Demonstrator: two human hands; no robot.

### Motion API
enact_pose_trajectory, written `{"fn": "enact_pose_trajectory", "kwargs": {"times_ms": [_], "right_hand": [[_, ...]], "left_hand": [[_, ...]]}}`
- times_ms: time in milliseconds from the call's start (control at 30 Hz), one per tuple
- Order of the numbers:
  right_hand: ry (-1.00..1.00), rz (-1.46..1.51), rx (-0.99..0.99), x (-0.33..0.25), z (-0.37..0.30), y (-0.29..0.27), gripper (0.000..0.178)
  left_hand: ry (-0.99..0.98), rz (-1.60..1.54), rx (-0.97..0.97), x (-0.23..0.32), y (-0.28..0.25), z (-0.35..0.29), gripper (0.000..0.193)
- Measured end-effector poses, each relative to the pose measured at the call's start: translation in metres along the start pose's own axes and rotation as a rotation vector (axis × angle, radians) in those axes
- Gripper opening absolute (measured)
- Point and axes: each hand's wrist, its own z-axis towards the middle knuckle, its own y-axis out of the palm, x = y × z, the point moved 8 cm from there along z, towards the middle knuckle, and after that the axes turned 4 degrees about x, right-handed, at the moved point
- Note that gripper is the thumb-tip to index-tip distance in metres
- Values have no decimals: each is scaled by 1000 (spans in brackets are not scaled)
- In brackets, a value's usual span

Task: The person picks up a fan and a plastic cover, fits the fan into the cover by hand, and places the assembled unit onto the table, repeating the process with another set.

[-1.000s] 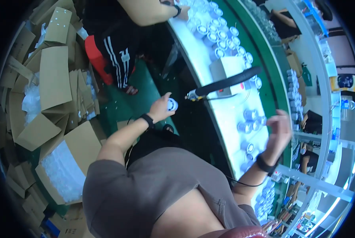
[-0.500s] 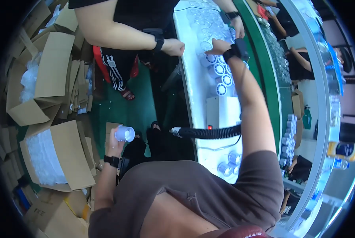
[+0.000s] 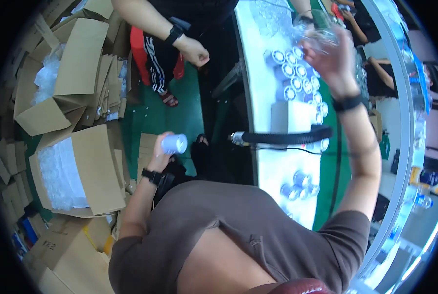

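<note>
My left hand (image 3: 160,153), low beside the table, is closed around a pale, frosted cylinder (image 3: 175,144) that looks like a small cup or jar. My right hand (image 3: 335,59) is raised over the table's far right edge, smeared by motion. Its fingers curl about a clear, rounded, cup-like piece (image 3: 321,30) whose exact kind I cannot make out. Below and left of that hand, several white cylinders with ringed ends (image 3: 289,71) lie on the white table (image 3: 260,105). More clear pieces (image 3: 272,18) are at the table's far end.
A black corrugated hose (image 3: 285,138) crosses the table by a white box (image 3: 291,113). Several silvery cylinders (image 3: 302,182) stand nearer. A green belt (image 3: 330,188) runs along the right. Another person's hand (image 3: 194,51) hangs off the table's left side. Open cartons (image 3: 99,169) crowd the left.
My right hand has lifted away from the table top toward the right, now with the clear piece in its fingers. My left hand still holds the cylinder. The other person's hand moved off the table edge.
</note>
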Motion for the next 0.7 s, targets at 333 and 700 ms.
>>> {"fn": "enact_pose_trajectory", "kwargs": {"times_ms": [333, 700], "right_hand": [[709, 908, 208, 326, -250, 99, 38], [368, 1424, 484, 466, -116, 63, 44]], "left_hand": [[-324, 10, -327, 17, 15, -41, 34], [-266, 173, -149, 12, -58, -93, 33]]}}
